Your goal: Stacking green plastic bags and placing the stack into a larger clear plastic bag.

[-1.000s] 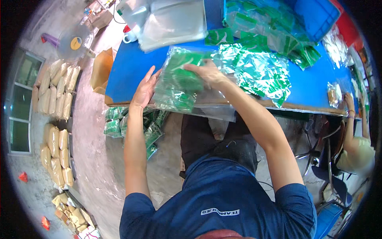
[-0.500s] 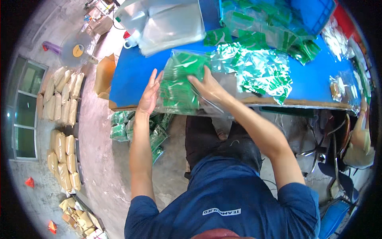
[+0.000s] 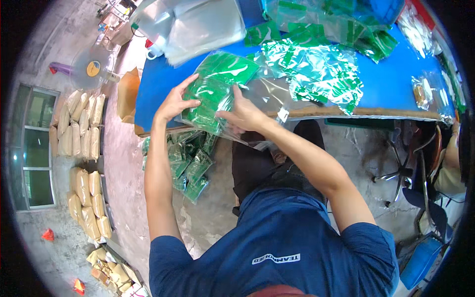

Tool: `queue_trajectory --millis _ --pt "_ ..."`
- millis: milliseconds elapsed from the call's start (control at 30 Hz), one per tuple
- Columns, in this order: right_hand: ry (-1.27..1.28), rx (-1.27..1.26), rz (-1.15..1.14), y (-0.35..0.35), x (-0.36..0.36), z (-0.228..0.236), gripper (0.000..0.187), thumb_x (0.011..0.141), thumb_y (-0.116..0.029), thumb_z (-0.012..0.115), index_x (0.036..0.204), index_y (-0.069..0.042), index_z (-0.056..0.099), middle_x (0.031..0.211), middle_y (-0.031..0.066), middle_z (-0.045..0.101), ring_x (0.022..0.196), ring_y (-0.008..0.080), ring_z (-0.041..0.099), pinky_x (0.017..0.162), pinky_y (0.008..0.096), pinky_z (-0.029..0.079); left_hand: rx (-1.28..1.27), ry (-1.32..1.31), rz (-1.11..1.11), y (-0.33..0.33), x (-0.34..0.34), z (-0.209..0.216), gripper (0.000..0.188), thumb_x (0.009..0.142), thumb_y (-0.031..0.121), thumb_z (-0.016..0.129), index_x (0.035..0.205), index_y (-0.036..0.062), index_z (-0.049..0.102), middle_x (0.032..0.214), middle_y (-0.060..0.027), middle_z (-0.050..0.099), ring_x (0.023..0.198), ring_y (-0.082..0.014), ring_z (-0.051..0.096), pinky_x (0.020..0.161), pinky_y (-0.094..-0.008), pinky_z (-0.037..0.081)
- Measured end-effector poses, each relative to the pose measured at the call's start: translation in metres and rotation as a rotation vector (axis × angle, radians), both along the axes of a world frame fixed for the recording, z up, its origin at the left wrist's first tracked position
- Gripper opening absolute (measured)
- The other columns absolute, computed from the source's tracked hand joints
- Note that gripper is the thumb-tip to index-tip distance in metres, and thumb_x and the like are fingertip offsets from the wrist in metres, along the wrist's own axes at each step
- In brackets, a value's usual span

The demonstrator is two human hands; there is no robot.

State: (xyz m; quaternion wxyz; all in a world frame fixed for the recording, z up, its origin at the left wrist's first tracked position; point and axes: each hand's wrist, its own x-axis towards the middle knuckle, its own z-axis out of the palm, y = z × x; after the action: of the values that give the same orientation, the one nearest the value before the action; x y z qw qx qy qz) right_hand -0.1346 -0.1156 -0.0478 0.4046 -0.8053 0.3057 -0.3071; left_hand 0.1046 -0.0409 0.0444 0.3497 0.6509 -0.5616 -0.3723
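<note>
At far left, tan sacks (image 3: 76, 128) lie side by side in 2 groups by the wall, probably to keep floor space free for walking. A carton (image 3: 128, 94) stands against the table's left end, perhaps to be within reach.

Under the table (image 3: 153, 101), green packs (image 3: 195, 166) lie heaped on the floor, left of the person's legs, likely to save room above.

The left hand (image 3: 177, 101) is at the left side of the green packet (image 3: 217, 84), thumb and fingers spread wide, the thumb over its face; I cannot tell whether they pinch it. The packet lies slanted across the table's front edge, its near end jutting out toward the lap, which seems to bring it into easy reach of both hands.

Clear bags (image 3: 203, 29) lie piled flat behind it, apparently so they stay smooth.

The right hand (image 3: 242, 113) touches the packet's right side, 1 finger pointing up along it; part of the grip is hidden, so how firmly it closes cannot be told. The 2 hands on opposite sides seem to steady the limp plastic.

Farther right, shiny green pouches (image 3: 316, 69) lie in a loose, overlapping spread, probably for picking up singly.
</note>
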Motion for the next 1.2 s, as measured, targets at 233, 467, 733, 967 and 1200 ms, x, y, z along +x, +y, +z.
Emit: queue_trajectory --millis 233,467,733,967,1200 --pt "-0.100 1.004 0.448 -0.014 -0.137 0.052 0.047 0.103 -0.015 0.052 0.145 0.001 0.042 0.092 0.0101 0.070 0.066 0.0109 0.066 0.051 0.0224 0.053 -0.190 -0.697 0.049 -0.021 -0.047 0.005 0.074 0.089 0.046 0.068 0.152 0.0177 0.041 0.163 -0.0189 0.022 0.151 -0.0376 0.017 0.122 -0.0527 0.015" --pt "-0.020 -0.164 0.072 -0.018 -0.094 0.026 0.028 0.086 0.002 0.057 0.113 0.000 0.064 0.113 0.0202 0.063 0.101 0.0412 0.062 0.088 0.0479 0.051 0.032 -0.566 0.042 -0.042 -0.056 -0.031 0.074 0.099 0.061 0.039 0.158 0.0176 0.028 0.164 -0.0148 0.020 0.154 -0.0319 0.011 0.121 -0.0562 0.004" --pt "-0.073 -0.474 -0.158 -0.026 -0.060 0.013 0.072 0.087 -0.008 0.067 0.147 0.006 0.030 0.148 0.0338 0.036 0.137 0.0485 0.037 0.113 0.0509 0.034 -0.085 -0.575 0.030 -0.037 -0.061 -0.029 0.071 0.100 0.058 0.041 0.158 0.0181 0.029 0.165 -0.0141 0.019 0.154 -0.0312 0.011 0.120 -0.0579 0.005" --pt "-0.070 -0.571 0.174 -0.071 -0.032 0.011 0.067 0.090 -0.017 0.064 0.145 0.007 0.035 0.152 0.0298 0.034 0.140 0.0460 0.036 0.117 0.0487 0.030 -0.128 -0.766 -0.054 -0.033 -0.073 -0.033 0.079 0.097 0.061 0.046 0.159 0.0192 0.022 0.166 -0.0159 0.012 0.153 -0.0371 0.009 0.120 -0.0596 0.006" --pt "0.198 -0.620 0.176 -0.018 -0.093 0.007 0.045 0.086 -0.010 0.062 0.129 0.005 0.055 0.145 0.0262 0.045 0.138 0.0407 0.042 0.115 0.0477 0.035 -0.037 -1.180 -0.276 -0.039 -0.068 -0.013 0.079 0.095 0.059 0.050 0.158 0.0192 0.026 0.165 -0.0138 0.017 0.152 -0.0373 0.013 0.121 -0.0580 0.011"
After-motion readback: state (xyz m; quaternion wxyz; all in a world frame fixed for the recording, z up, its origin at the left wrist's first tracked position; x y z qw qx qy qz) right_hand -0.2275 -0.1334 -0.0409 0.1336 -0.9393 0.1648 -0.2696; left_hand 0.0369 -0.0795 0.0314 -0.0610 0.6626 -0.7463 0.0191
